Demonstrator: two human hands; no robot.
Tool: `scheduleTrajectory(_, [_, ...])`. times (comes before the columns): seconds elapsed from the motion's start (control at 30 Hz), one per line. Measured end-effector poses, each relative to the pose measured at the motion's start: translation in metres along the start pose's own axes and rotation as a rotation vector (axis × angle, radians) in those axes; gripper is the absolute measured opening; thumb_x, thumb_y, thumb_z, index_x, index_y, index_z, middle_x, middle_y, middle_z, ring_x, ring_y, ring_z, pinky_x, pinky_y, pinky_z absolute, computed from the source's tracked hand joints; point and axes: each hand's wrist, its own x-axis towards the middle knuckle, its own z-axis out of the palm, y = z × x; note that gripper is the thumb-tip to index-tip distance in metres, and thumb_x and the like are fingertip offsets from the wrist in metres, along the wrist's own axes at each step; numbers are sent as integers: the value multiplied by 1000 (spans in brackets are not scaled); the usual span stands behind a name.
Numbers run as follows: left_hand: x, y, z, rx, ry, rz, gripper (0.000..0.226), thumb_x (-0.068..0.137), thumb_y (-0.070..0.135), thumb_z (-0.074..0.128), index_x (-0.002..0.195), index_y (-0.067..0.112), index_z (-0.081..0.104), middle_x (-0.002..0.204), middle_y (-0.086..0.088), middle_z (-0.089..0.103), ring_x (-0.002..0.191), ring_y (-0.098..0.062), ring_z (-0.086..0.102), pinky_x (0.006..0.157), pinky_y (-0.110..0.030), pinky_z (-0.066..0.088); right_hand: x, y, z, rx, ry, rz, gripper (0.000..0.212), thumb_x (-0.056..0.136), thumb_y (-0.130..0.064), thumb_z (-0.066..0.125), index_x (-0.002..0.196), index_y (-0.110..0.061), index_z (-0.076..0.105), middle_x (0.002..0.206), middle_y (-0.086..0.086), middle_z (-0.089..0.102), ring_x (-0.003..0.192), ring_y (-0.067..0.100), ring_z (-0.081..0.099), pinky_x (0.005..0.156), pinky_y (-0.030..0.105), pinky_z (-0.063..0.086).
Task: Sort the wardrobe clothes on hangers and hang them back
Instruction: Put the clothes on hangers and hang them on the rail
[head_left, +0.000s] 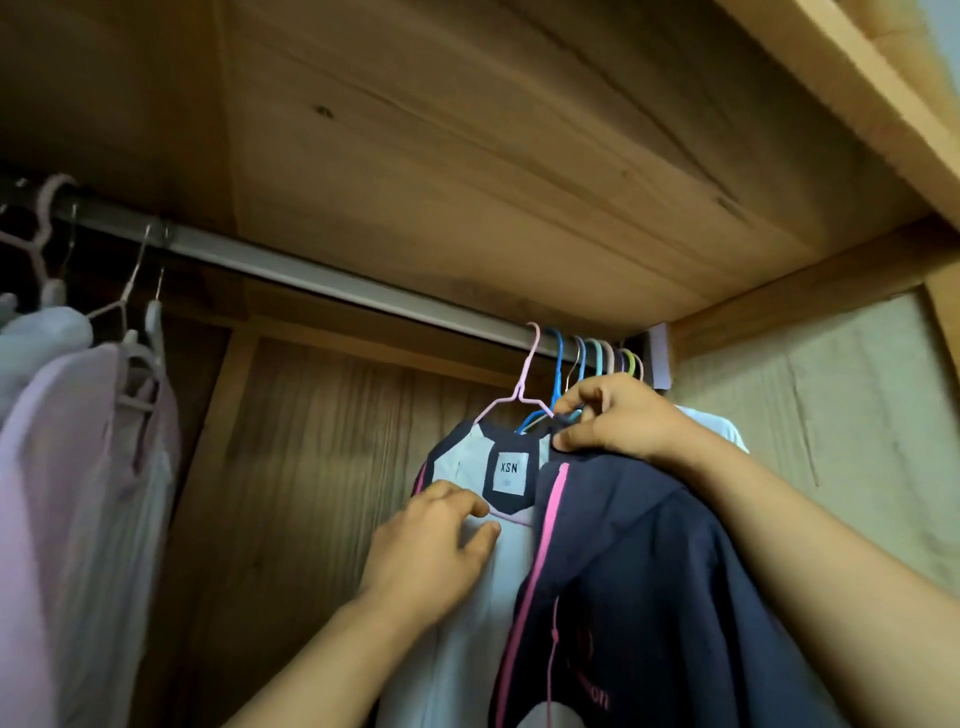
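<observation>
Settling the navy jacket square on its pink hanger looks like the step in hand. The jacket, with its pink zip line and a white lining showing an XSN label, hangs at about four o'clock in the view, its hanger hook already over the metal rail.

The right hand is up at the collar, thumb and fingers pinching the dark fabric just beside the hanger's neck. Whether it also catches the blue hanger behind, I cannot tell. The left hand lies lower, at seven o'clock from the label, with fingers loosely spread and resting on the pale lining, gripping nothing.

To do this well, I judge the right hand should draw the collar up and over the hanger's shoulder until the seam sits on the wire, while the left smooths the lining flat and steadies the front so the weight does not drag one side down. Pulling on the collar alone could tip the hanger or slide it along the rail, so a gentle pull seems wiser than a tug.

Tight against the jacket, toward two o'clock, a bunch of coloured hanger hooks crowds the rail's end by the wardrobe's side wall. Far off at nine o'clock, pale pink garments hang on white hangers, with a long bare stretch of rail between the two groups. Overhead runs the wooden top panel.
</observation>
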Motion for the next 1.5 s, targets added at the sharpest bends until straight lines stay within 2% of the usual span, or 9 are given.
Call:
scheduleTrajectory(0.33, [-13, 28, -10, 43, 58, 32, 29, 91, 44, 48, 118, 35, 55, 121, 17, 54, 107, -6, 55, 82, -23, 41, -58, 4, -3, 459, 219, -130, 44, 71, -5, 79, 105, -26, 59, 79, 0, 53, 63, 8, 46, 65, 17, 41])
scheduleTrajectory(0.43, [-31, 35, -20, 58, 75, 14, 32, 91, 46, 48, 121, 36, 55, 119, 16, 57, 101, -7, 58, 81, -25, 44, -92, 3, 2, 267, 351, -251, 49, 70, -18, 80, 111, -30, 57, 89, -4, 55, 77, 8, 51, 75, 14, 41])
scheduleTrajectory(0.53, [-61, 37, -28, 49, 106, -12, 31, 91, 46, 50, 118, 35, 58, 110, 15, 61, 89, -6, 59, 79, -27, 48, -136, -5, 20, -49, 492, -373, 53, 68, -34, 67, 119, -23, 58, 97, -4, 57, 94, 19, 55, 85, 31, 41])
scheduleTrajectory(0.67, [-121, 34, -36, 69, 115, -62, 38, 86, 53, 45, 112, 32, 63, 104, 14, 65, 90, -6, 61, 78, -32, 51, -195, -20, 60, -95, 506, -486, 44, 75, -37, 57, 115, -22, 60, 91, -6, 58, 88, 20, 55, 87, 39, 34])
scheduleTrajectory(0.77, [-187, 30, -47, 62, 76, -150, 36, 83, 51, 49, 108, 30, 66, 102, 16, 67, 90, -3, 63, 75, -31, 53, -241, -31, 100, 46, 453, -557, 32, 81, -34, 58, 110, -21, 63, 87, -10, 58, 87, 13, 55, 97, 35, 30])
scheduleTrajectory(0.93, [-321, 40, -86, 78, 75, -430, 30, 78, 59, 48, 99, 42, 63, 80, 29, 64, 68, 8, 61, 61, -12, 48, -316, -56, 171, 475, 328, -589, 21, 82, -26, 63, 96, -14, 72, 73, -6, 61, 73, 15, 56, 74, 34, 46])
scheduleTrajectory(1.1, [-439, 72, -144, 267, 65, -693, 38, 77, 63, 44, 112, 50, 46, 86, 26, 64, 68, 1, 63, 62, -21, 51, -389, -106, 226, 722, 48, -616, 19, 83, -25, 62, 91, -12, 73, 71, -4, 60, 68, 20, 57, 64, 37, 49])
scheduleTrajectory(1.27, [-541, 133, -203, 568, 86, -933, 36, 82, 56, 43, 113, 39, 49, 88, 18, 66, 67, -5, 64, 59, -30, 53, -473, -179, 244, 961, -239, -726, 20, 84, -23, 59, 92, -9, 71, 71, -2, 62, 69, 19, 57, 64, 36, 47])
scheduleTrajectory(1.5, [-684, 268, -277, 827, 190, -1328, 34, 82, 53, 43, 111, 38, 54, 83, 24, 64, 61, 13, 55, 57, -19, 51, -617, -277, 222, 1201, -638, -935, 21, 83, -27, 57, 89, -13, 72, 68, -8, 62, 65, 17, 57, 66, 30, 45])
